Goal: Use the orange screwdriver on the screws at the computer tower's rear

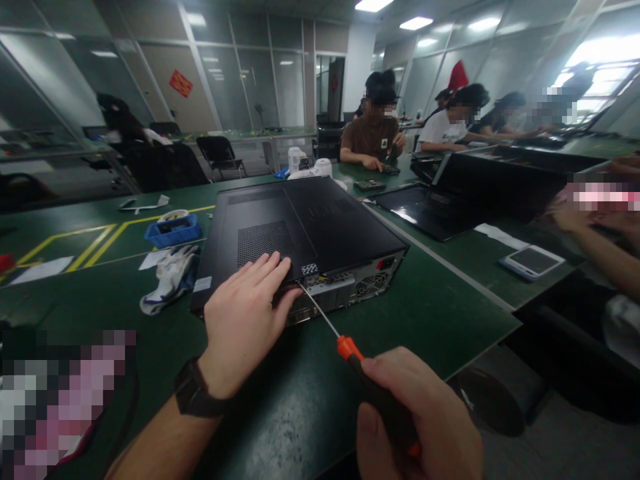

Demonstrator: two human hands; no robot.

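1. Left hand [246, 313], fingers close together, lies on the case [320, 230], thumb at its rear edge.
2. Right hand [427, 413] is closed around a screwdriver [356, 360], its tip at that edge, beside the thumb.
3. Case lies flat on the worktop [425, 327], inward from the near right corner; gloves [173, 280] lie just left.

Black computer case [350, 233]; orange-and-black screwdriver [350, 348]; green table [450, 313], yellow stripes [106, 246].
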